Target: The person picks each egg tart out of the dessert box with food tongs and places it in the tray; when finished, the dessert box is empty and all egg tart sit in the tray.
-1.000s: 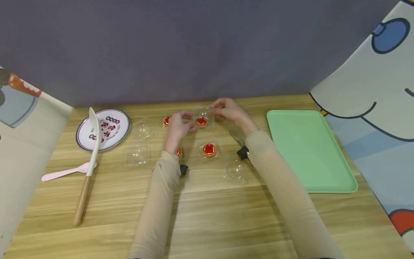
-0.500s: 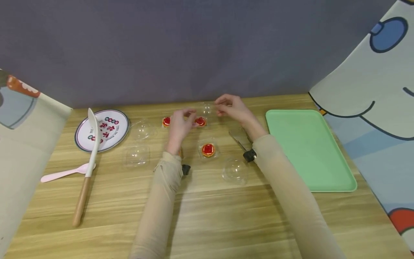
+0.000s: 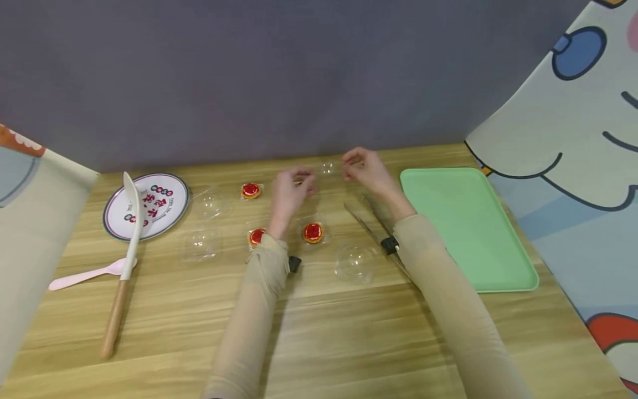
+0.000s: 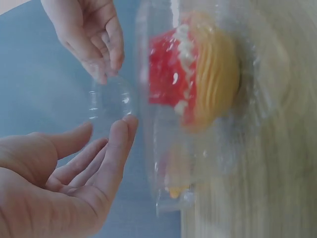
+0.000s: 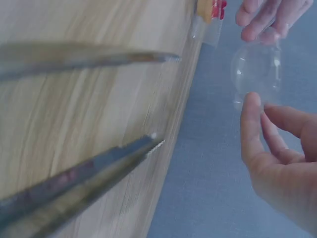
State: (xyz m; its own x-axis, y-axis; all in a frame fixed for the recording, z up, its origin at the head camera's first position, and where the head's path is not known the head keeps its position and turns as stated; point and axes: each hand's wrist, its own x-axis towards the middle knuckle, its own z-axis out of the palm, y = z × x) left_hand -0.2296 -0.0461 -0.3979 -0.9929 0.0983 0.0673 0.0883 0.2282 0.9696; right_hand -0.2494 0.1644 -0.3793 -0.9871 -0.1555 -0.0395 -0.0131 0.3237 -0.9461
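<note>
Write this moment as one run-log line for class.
left hand: holds clear domed plastic lid; right hand: holds its opposite edge; pale-green rectangular tray: right of hands

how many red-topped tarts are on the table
4: back-left tart, front-left tart, front-right tart, and back-right tart, mostly hidden by the left hand. Others may be hidden.

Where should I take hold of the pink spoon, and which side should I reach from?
Pinch the pink spoon partway along its handle, coming from your left. That slim end points left and lies free, while the shaft of the long white utensil crosses over its bowl, so gripping there would likely disturb both.
</note>
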